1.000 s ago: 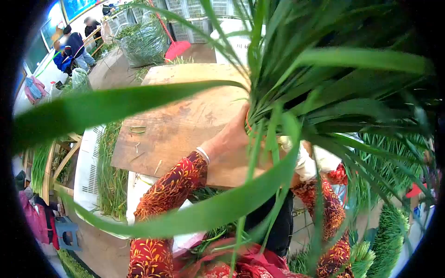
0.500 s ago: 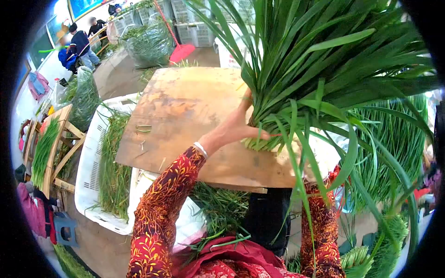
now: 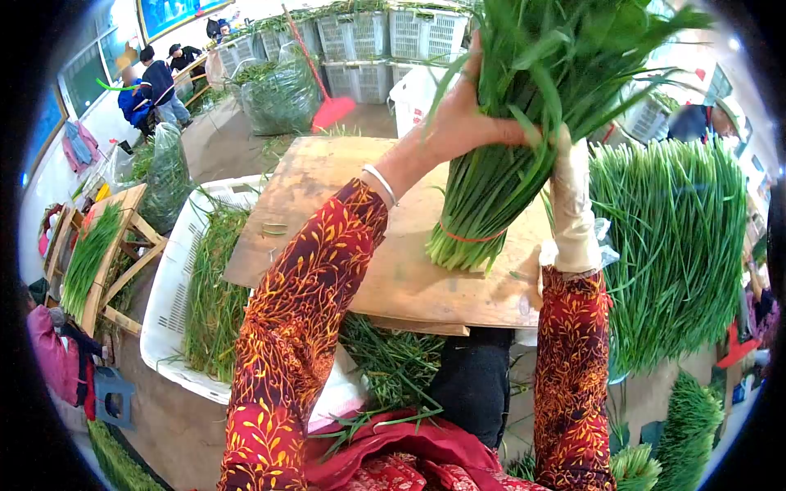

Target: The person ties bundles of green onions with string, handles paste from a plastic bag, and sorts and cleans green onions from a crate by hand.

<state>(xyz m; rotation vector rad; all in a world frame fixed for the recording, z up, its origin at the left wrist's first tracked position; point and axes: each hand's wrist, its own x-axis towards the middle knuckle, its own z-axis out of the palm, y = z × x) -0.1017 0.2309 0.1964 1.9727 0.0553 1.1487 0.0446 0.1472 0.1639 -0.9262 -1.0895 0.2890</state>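
A thick bunch of Chinese chives [image 3: 501,184] stands tilted on the wooden board [image 3: 344,209], pale cut ends down and dark leaves up. A red band [image 3: 475,237] circles it near the base. My left hand [image 3: 463,123], bare with a white bracelet at the wrist, grips the bunch from the left at mid-height, thumb across the front. Against its right side is my right hand [image 3: 575,200] in a cream glove, closed round the leaves; its fingers are partly hidden behind them.
Right of the board stands a large mass of chives [image 3: 671,245]. A white crate [image 3: 160,303] of loose leaves is at the left, with a wooden rack [image 3: 123,254] beyond. A red dustpan [image 3: 332,113] and stacked crates [image 3: 356,37] are behind; people work at the far left.
The bunch has swung more upright, and its red band now shows clearly. My left hand has moved up along the leaves, and my right hand has risen to the bunch's side.
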